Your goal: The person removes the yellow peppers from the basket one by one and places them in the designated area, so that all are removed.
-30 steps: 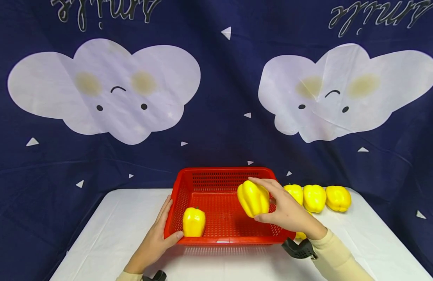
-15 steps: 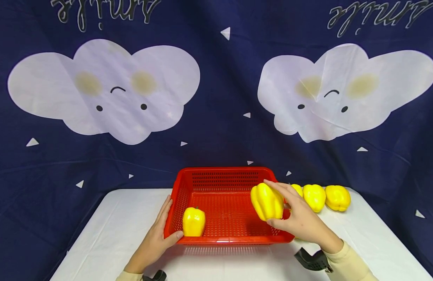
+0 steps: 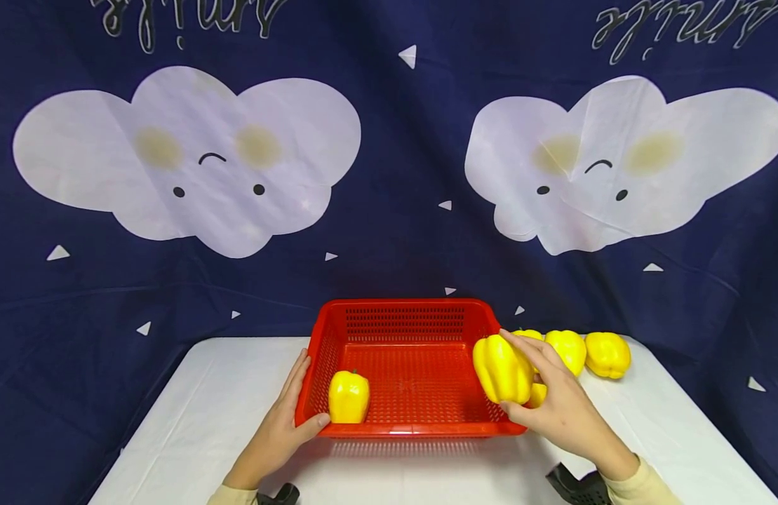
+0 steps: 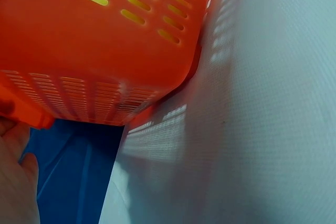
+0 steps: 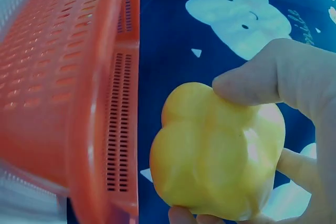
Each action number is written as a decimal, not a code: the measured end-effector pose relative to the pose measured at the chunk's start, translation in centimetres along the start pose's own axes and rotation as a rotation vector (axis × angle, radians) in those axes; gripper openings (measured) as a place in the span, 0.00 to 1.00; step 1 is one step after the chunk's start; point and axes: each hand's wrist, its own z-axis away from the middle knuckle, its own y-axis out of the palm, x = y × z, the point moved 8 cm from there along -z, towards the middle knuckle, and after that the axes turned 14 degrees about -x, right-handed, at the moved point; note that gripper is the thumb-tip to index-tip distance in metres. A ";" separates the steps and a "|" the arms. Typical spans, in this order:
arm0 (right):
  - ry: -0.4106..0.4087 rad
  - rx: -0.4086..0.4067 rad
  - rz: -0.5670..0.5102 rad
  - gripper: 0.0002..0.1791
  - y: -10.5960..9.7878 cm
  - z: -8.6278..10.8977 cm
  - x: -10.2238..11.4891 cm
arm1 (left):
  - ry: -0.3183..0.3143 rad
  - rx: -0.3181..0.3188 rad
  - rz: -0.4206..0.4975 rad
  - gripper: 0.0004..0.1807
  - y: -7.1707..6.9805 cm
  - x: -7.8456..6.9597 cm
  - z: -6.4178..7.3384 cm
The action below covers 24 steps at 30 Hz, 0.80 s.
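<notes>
A yellow bell pepper (image 3: 504, 369) is held between the thumb and fingers of my right hand (image 3: 568, 407), raised at the right rim of the red plastic basket (image 3: 414, 429). The right wrist view shows this bell pepper (image 5: 215, 150) filling the grip, beside the basket's wall (image 5: 119, 129). My left hand (image 3: 278, 428) holds the basket's near left corner, its thumb on the front rim and its fingers along the outer left side. Inside the basket, near that corner, stands another yellow bell pepper (image 3: 349, 398).
More yellow bell peppers (image 3: 607, 355) stand on the white tablecloth (image 3: 673, 435) to the right of the basket, some partly hidden by my right hand. A dark blue cloth (image 3: 401, 210) with clouds hangs behind the table.
My right hand has carried the bell pepper rightward and slightly toward me, from over the basket's inside to its right rim. The left hand and the basket have stayed put.
</notes>
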 end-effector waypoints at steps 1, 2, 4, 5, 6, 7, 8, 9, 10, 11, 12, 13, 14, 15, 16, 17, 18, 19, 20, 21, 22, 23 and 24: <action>-0.004 -0.012 0.011 0.55 -0.1 0.1 -0.1 | 0.005 0.000 -0.002 0.51 0.0 0.0 0.0; -0.008 -0.026 0.020 0.55 -0.3 0.2 -0.2 | 0.010 -0.002 -0.003 0.51 0.0 -0.1 0.0; -0.018 -0.055 0.036 0.55 -0.6 0.4 -0.4 | 0.013 -0.003 -0.003 0.51 0.0 -0.1 0.0; -0.021 -0.067 0.041 0.55 -0.7 0.5 -0.5 | 0.014 -0.003 -0.002 0.51 0.0 -0.1 0.0; -0.025 -0.081 0.049 0.55 -0.9 0.6 -0.6 | 0.014 -0.004 -0.003 0.51 0.0 -0.1 0.0; -0.027 -0.092 0.057 0.55 -1.1 0.7 -0.7 | 0.014 -0.004 -0.001 0.51 0.0 -0.1 0.0; -0.027 -0.103 0.067 0.55 -1.2 0.9 -0.8 | 0.012 -0.003 0.001 0.51 -0.1 -0.1 0.0; -0.025 -0.111 0.077 0.55 -1.4 1.0 -0.9 | 0.010 -0.003 0.001 0.51 -0.1 -0.1 0.0; -0.021 -0.116 0.087 0.55 -1.5 1.1 -1.0 | 0.010 -0.002 0.001 0.51 0.0 0.0 0.0; -0.017 -0.122 0.096 0.55 -1.7 1.2 -1.1 | 0.010 -0.003 0.001 0.51 0.0 -0.1 0.0; -0.013 -0.128 0.105 0.56 -1.8 1.4 -1.2 | 0.009 -0.002 0.000 0.51 0.0 0.0 0.0; -0.008 -0.133 0.112 0.56 -1.9 1.5 -1.3 | 0.008 -0.003 0.001 0.51 0.0 0.0 0.0; -0.004 -0.138 0.118 0.56 -2.1 1.6 -1.4 | 0.008 -0.003 0.001 0.51 0.0 0.0 0.0; 0.000 -0.145 0.120 0.57 -2.2 1.7 -1.6 | 0.009 -0.003 0.001 0.51 0.0 0.0 0.0; 0.003 -0.152 0.123 0.57 -2.4 1.8 -1.7 | 0.009 -0.003 0.001 0.51 0.0 0.0 0.0; 0.006 -0.158 0.126 0.57 -2.5 2.0 -1.9 | 0.010 -0.003 0.002 0.51 0.0 0.0 0.0; 0.009 -0.162 0.129 0.57 -2.6 2.1 -2.1 | 0.009 -0.002 0.003 0.51 0.0 0.0 0.1; 0.013 -0.165 0.133 0.58 -2.7 2.2 -2.2 | 0.009 -0.001 0.003 0.51 0.0 0.0 0.1; 0.017 -0.168 0.135 0.58 -2.8 2.3 -2.4 | 0.009 -0.001 0.004 0.51 0.0 0.0 0.0; 0.022 -0.169 0.137 0.58 -2.9 2.3 -2.6 | 0.009 0.000 0.004 0.51 0.0 0.0 0.0; 0.029 -0.168 0.142 0.58 -3.0 2.4 -2.7 | 0.009 0.000 0.004 0.51 0.0 0.0 0.0; 0.036 -0.167 0.147 0.58 -3.1 2.4 -2.9 | 0.009 0.000 0.004 0.51 0.0 0.0 0.0; 0.045 -0.165 0.150 0.58 -3.3 2.5 -3.1 | 0.009 -0.001 0.004 0.51 0.0 0.0 0.0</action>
